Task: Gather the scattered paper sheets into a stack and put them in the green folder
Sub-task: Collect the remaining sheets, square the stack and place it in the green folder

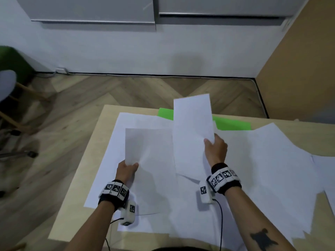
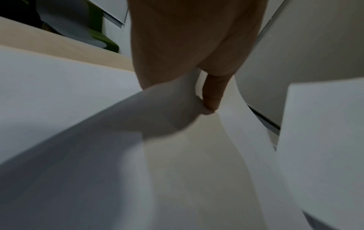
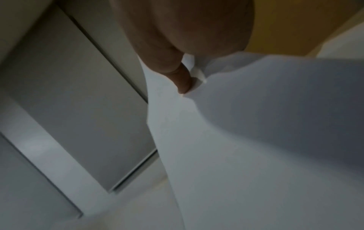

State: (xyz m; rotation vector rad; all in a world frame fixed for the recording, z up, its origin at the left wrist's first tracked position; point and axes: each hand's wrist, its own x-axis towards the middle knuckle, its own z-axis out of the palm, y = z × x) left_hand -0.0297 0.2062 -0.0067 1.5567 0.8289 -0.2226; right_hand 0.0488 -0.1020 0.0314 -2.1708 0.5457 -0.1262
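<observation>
Your left hand pinches one raised paper sheet; your right hand pinches another sheet, both forearms extended over the table.

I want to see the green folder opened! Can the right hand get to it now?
Probably not yet. The right hand is busy pinching a lifted sheet, and the green folder lies partly under loose paper sheets at the table's far side.

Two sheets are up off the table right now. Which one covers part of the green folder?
The right hand's sheet: it stands tall across the green folder. The left hand's sheet sits lower, clear of it.
</observation>
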